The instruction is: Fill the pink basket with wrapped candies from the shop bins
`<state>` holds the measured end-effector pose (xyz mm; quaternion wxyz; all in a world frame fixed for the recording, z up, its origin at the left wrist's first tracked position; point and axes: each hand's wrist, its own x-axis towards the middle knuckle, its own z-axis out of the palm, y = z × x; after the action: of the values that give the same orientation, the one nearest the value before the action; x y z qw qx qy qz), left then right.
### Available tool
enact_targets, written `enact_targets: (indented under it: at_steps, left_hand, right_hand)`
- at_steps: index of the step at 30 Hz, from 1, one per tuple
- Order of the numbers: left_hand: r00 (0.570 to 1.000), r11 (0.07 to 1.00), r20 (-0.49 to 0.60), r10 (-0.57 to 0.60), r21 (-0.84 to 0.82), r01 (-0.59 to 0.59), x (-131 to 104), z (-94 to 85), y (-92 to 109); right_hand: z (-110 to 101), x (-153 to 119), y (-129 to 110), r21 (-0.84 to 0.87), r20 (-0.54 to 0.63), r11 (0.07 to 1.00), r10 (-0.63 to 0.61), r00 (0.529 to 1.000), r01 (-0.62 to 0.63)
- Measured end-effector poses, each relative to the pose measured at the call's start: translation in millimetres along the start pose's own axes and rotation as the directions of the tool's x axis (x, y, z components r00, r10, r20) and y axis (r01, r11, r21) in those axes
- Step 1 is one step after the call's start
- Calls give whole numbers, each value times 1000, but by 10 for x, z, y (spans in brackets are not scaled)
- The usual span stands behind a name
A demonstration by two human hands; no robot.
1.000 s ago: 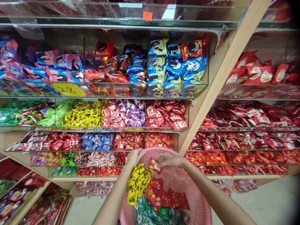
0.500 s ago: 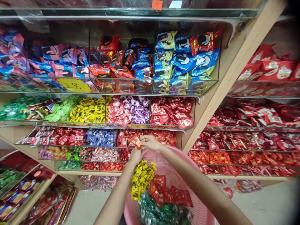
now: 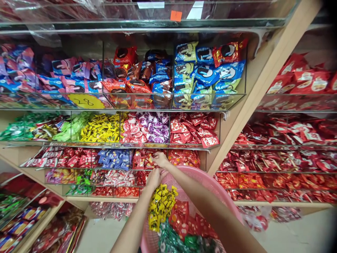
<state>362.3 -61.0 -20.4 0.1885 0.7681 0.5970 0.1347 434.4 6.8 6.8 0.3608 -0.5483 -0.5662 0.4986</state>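
Observation:
My right hand (image 3: 160,160) reaches into a shelf compartment of red packets (image 3: 142,160), its fingers bent at the packets. Whether it grips one is too small to tell. Just below, my left hand (image 3: 156,176) is at the far rim of a pink basket (image 3: 228,196), its fingers curled and partly hidden. What it holds, if anything, does not show. Inside the basket lie yellow-wrapped candies (image 3: 162,203) at the left, red packets (image 3: 181,218) in the middle and green-wrapped candies (image 3: 172,239) nearest me.
Clear-fronted shelves hold purple-wrapped candies (image 3: 158,128), blue packets (image 3: 114,159) and larger cookie packs (image 3: 206,73). A yellow price tag (image 3: 85,101) hangs above. A slanted wooden divider (image 3: 263,84) separates the right shelves, full of red packets (image 3: 295,131).
My right hand has shifted slightly left, and the red packet that was at its fingertips no longer stands out. The shelves appear a little lower in the view.

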Motion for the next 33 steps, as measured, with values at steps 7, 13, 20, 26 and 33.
enact_targets:
  at_steps: [7,13,20,26,33]
  left_hand:
    - [1000,1000,-21,18,4,-18,0,1,-11]
    - [997,993,-35,69,-91,-72,-33,-32,23]
    - [999,991,-14,31,-127,-33,-52,-68,63]
    - [997,989,-39,72,-126,-76,-43,-63,43]
    - [996,989,-40,74,-123,-78,-28,-56,30]
  right_hand:
    - [-326,-409,-20,-125,71,961,-240,968,248]
    - [-1170,-721,115,-514,73,760,-422,903,397]
    - [-1655,-472,402,-679,-352,727,-209,912,-96]
    - [-1483,-194,400,-618,-442,757,-113,890,-212]
    - [-1533,-189,463,-603,-478,768,-131,869,-216]
